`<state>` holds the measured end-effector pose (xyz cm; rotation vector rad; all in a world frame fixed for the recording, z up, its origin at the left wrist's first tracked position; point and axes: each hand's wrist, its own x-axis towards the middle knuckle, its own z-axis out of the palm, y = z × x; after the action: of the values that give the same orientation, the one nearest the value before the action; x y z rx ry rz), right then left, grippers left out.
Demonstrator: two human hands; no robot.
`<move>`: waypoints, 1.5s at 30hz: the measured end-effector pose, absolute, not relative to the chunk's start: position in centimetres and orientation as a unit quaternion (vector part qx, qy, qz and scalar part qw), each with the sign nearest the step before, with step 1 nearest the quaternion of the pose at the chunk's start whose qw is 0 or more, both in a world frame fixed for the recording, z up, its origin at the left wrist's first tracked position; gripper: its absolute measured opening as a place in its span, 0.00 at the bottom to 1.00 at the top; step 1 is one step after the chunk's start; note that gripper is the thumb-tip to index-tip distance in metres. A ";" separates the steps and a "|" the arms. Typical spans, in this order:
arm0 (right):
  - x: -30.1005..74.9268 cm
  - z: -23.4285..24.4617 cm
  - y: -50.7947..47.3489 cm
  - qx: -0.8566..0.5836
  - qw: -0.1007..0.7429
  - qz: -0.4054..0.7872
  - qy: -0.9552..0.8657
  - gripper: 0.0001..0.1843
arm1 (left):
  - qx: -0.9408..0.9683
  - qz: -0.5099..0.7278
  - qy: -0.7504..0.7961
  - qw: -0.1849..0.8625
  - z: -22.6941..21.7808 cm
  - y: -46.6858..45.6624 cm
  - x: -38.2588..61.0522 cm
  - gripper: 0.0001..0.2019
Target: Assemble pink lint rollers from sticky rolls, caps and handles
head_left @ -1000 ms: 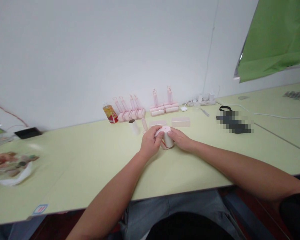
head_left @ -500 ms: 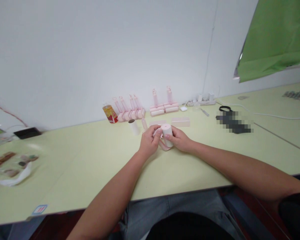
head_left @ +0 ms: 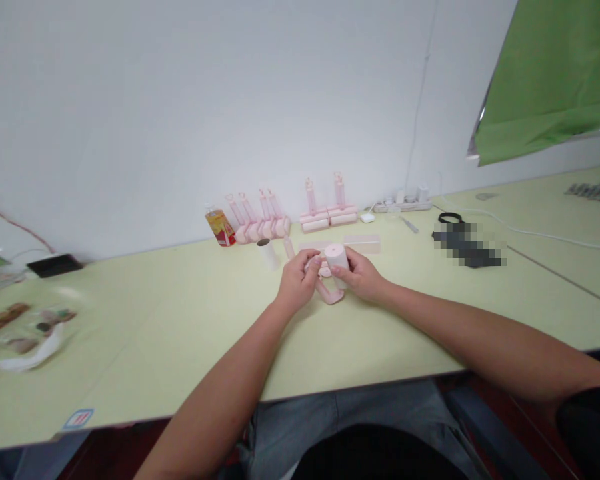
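Between my hands is a pink lint roller frame (head_left: 331,291), its bent arm hanging just over the table. My left hand (head_left: 299,275) is closed around the frame's pink end, partly hidden by the fingers. My right hand (head_left: 363,275) grips a white lint roll (head_left: 337,261) with a pink end cap, tilted upright beside the frame. Roll and frame are close together; whether they touch I cannot tell. Beyond my left hand, a white paper roll (head_left: 269,255) with a brown core stands near a slim pink piece (head_left: 289,247).
Along the wall stand several pink lint rollers (head_left: 263,230), with two more (head_left: 329,218) to their right. A yellow-red bottle (head_left: 221,228), a pale box (head_left: 362,243), a power strip (head_left: 403,205), a knife (head_left: 409,225) and a black phone (head_left: 55,265) are also on the table (head_left: 180,333).
My right hand has tilted and shifted the lint roll slightly up and right, away from the frame. More of the pink frame shows between my hands. My left hand has hardly moved.
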<state>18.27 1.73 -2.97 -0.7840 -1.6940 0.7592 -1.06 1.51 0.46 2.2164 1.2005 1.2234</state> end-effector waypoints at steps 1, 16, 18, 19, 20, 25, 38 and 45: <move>18.3 -3.0 1.8 -0.329 0.533 0.319 -0.711 0.25 | 0.778 0.430 0.424 0.172 0.5 1.5 -1.1 0.17; 18.0 -3.2 1.7 -0.322 0.520 0.341 -0.714 0.25 | 0.765 0.340 0.540 0.087 -0.3 3.0 -1.9 0.11; 18.0 -3.2 1.7 -0.321 0.520 0.342 -0.714 0.25 | 0.776 0.315 0.541 0.081 -0.5 3.1 -2.0 0.12; 18.0 -3.2 1.7 -0.321 0.520 0.343 -0.713 0.26 | 0.780 0.303 0.542 0.080 -0.6 3.1 -2.0 0.12; 18.0 -3.2 1.8 -0.322 0.519 0.344 -0.713 0.26 | 0.783 0.292 0.543 0.079 -0.6 3.1 -2.0 0.13; 17.9 -3.2 1.7 -0.322 0.516 0.345 -0.714 0.26 | 0.789 0.263 0.549 0.085 -0.8 2.9 -2.0 0.18; 17.9 -3.2 1.8 -0.323 0.506 0.343 -0.722 0.25 | 0.808 0.209 0.547 0.066 -1.2 2.5 -1.5 0.13; 17.9 -3.2 1.8 -0.329 0.495 0.337 -0.730 0.26 | 0.805 0.226 0.544 0.070 -1.2 2.4 -1.5 0.11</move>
<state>17.91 1.80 -3.21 -0.7971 -1.7696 0.8163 -1.55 2.38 -1.17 2.4232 1.6359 0.6815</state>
